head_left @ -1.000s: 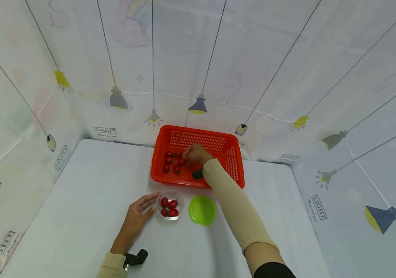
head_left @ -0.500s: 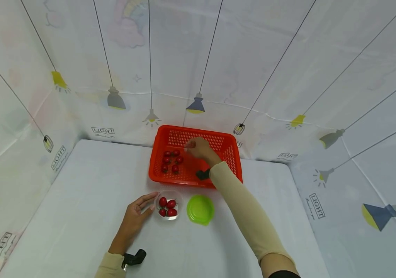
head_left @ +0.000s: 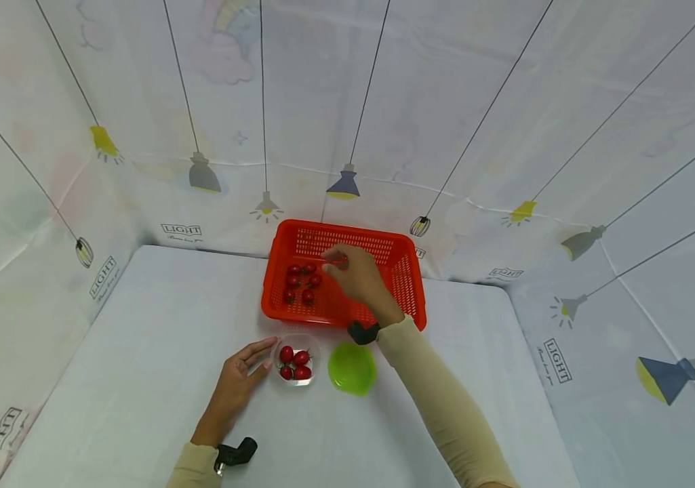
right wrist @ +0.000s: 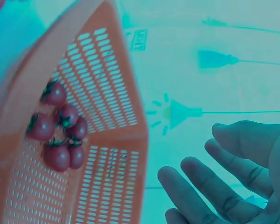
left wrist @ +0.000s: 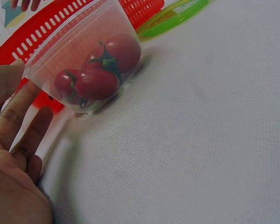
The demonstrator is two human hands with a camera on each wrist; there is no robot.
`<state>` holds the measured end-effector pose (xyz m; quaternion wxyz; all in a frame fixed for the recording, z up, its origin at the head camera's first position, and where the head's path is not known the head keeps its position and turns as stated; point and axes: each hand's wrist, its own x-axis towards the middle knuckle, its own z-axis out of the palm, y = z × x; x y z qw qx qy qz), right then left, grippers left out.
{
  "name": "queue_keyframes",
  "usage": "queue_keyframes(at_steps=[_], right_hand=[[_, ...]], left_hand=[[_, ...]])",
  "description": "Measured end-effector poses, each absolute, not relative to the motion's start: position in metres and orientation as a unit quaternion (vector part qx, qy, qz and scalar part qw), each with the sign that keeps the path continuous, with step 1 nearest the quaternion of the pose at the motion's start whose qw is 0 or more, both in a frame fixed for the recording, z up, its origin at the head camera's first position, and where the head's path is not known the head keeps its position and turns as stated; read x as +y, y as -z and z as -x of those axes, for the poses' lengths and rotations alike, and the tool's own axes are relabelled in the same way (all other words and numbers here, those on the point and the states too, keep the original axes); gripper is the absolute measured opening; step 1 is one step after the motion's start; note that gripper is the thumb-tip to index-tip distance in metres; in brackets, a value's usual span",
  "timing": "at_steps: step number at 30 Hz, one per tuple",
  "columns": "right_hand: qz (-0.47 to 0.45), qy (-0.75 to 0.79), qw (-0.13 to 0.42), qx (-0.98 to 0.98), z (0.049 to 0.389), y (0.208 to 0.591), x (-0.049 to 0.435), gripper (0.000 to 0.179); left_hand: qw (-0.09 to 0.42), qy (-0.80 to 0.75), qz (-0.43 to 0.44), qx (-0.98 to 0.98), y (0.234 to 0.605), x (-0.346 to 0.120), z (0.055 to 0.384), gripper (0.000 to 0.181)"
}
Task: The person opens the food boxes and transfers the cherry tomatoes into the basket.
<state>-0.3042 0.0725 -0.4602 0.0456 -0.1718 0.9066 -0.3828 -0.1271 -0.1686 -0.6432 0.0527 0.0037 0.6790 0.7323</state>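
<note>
A small clear plastic container holds several red cherry tomatoes with green stems. My left hand lies at its left side, fingers mostly straight, with thumb and fingertips right at the rim in the left wrist view. Over the red plastic basket is my right hand, its fingers spread and relaxed and nothing between them in the right wrist view. Several more cherry tomatoes lie in a group at the basket's left end, just left of the right fingertips.
A round green lid lies on the white table between the container and my right forearm. Behind the basket rises a white wall covering printed with hanging lamps.
My right hand's fingertips were at a cherry tomato in the basket; they have left it there, and the hand has drawn back to the right. The left hand keeps its place at the container.
</note>
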Motion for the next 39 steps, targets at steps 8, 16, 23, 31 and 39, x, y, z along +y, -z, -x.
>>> queue_keyframes(at_steps=[8, 16, 23, 31, 39], right_hand=[[0.176, 0.421, 0.011, 0.890, 0.276, 0.453, 0.079, 0.019], [0.167, 0.466, -0.008, 0.869, 0.247, 0.457, 0.081, 0.020], [0.172, 0.486, -0.021, 0.856, 0.224, 0.468, 0.080, 0.022], [0.165, 0.511, -0.014, 0.843, 0.202, 0.480, 0.077, 0.024], [0.142, 0.527, 0.017, 0.837, 0.183, 0.493, 0.073, 0.023]], left_hand=[[0.049, -0.731, -0.006, 0.681, 0.646, -0.169, 0.128, 0.049], [0.055, -0.727, -0.002, 0.684, 0.647, -0.169, 0.129, 0.049], [0.056, -0.727, 0.002, 0.684, 0.647, -0.169, 0.129, 0.049], [0.060, -0.728, 0.006, 0.683, 0.644, -0.168, 0.128, 0.048], [0.055, -0.731, 0.010, 0.680, 0.642, -0.166, 0.126, 0.047]])
